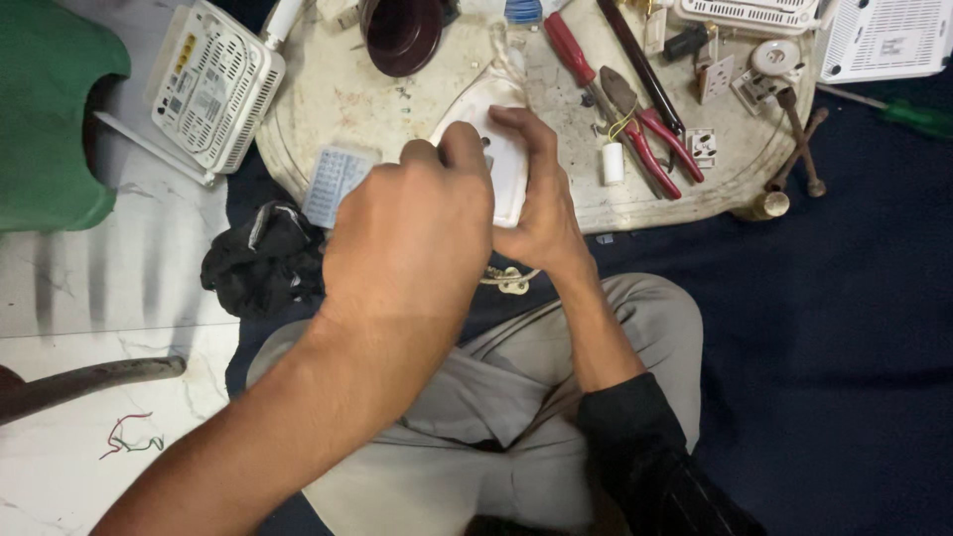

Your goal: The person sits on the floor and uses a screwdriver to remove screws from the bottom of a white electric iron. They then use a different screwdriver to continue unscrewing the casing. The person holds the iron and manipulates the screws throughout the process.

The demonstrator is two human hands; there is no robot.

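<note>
My left hand (412, 233) and my right hand (536, 203) both grip a white plastic device casing (496, 104) at the near edge of a round, worn tray (338, 94). The left hand covers the casing's near left part; the right hand's fingers curl over its right side. A white cord runs from the casing's far end. Most of the casing is hidden under my hands. My legs in grey trousers lie below.
On the tray: red-handled pliers (650, 134), a red screwdriver (571, 50), a dark bowl (402, 35), a small white cylinder (613, 162), sockets. A white router (213, 84) lies left, a black cloth (263, 258) near my knee, a green stool (50, 109) far left.
</note>
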